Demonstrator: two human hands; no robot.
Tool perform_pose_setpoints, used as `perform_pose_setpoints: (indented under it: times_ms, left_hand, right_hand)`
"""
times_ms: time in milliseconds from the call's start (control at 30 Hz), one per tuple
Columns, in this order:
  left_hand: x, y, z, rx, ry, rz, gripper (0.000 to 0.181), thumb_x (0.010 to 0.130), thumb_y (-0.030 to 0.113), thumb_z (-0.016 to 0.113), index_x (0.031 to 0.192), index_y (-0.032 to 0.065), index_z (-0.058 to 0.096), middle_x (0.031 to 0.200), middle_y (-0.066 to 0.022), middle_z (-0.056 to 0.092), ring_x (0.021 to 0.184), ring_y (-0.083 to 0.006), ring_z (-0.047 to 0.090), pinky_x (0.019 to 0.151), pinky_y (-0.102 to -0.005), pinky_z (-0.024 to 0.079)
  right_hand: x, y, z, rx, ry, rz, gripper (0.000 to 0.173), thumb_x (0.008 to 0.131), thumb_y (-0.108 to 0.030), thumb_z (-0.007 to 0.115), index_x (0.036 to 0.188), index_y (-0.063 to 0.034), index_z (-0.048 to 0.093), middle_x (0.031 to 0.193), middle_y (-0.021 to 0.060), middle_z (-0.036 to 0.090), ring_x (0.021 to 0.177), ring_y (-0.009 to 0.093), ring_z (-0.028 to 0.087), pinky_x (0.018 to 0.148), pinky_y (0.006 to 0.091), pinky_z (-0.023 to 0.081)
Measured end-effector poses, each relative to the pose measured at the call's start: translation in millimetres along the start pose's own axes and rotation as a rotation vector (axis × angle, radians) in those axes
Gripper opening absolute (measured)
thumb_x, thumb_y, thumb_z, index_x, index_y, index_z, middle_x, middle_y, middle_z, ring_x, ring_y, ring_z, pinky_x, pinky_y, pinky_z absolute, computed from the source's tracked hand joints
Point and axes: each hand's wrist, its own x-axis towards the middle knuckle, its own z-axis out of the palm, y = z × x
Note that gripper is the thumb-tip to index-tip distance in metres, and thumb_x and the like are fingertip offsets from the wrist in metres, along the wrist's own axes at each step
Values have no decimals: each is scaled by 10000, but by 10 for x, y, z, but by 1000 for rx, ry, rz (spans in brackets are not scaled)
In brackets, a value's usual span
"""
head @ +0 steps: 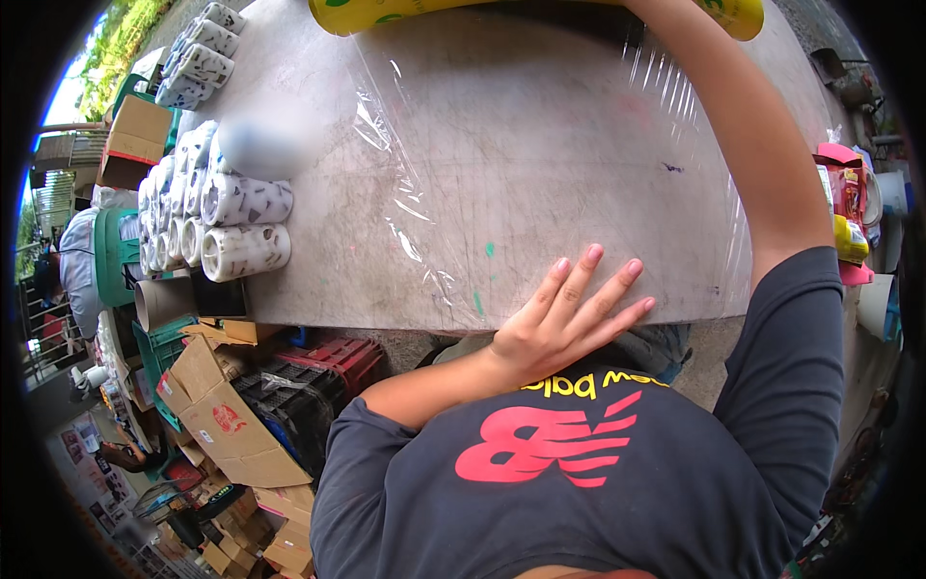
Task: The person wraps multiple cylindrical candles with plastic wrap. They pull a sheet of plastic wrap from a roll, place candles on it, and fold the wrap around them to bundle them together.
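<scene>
My left hand (568, 311) lies palm down at the table's near edge, its fingers spread, on or just above a sheet of clear plastic film (409, 242). The wrinkled film stretches across the grey tabletop (550, 174) from near a long yellow roll with green print (434, 9) at the top of the view. My right arm reaches forward over the right side of the table to that roll. My right hand is beyond the top edge, out of view.
Rolls with a dark-flecked white pattern (246, 252) are stacked at the table's left, with more (206, 65) farther off. Cardboard boxes (231, 412) and a black crate (296, 398) stand below left. Red and yellow packages (850, 239) lie at right.
</scene>
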Motion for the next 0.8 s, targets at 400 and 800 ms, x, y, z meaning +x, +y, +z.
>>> perform_pose_setpoints:
  times_ms: [400,800]
  left_hand:
    - [-247,-97,-186,-281,297,119,583,925,408,639,1441,409,367,1462,119,462,1336,-160,466,1191,-458,268]
    - [-1159,-884,-508,33,-140,-406,1041,642,613,717,1505,180,328,1506,6,450,1384,-210,429,1202,-500,168]
  right_hand:
    - [-318,-90,-614,-49,-13,-175,299,947,-337,585,1131,-101,591,1095,128,612,1049,304,586,911,434,466]
    - [-2766,-400,-2555,169,-146,125,680,982,-585,405,1420,-64,420,1341,163,583,1254,316,556,1105,458,364]
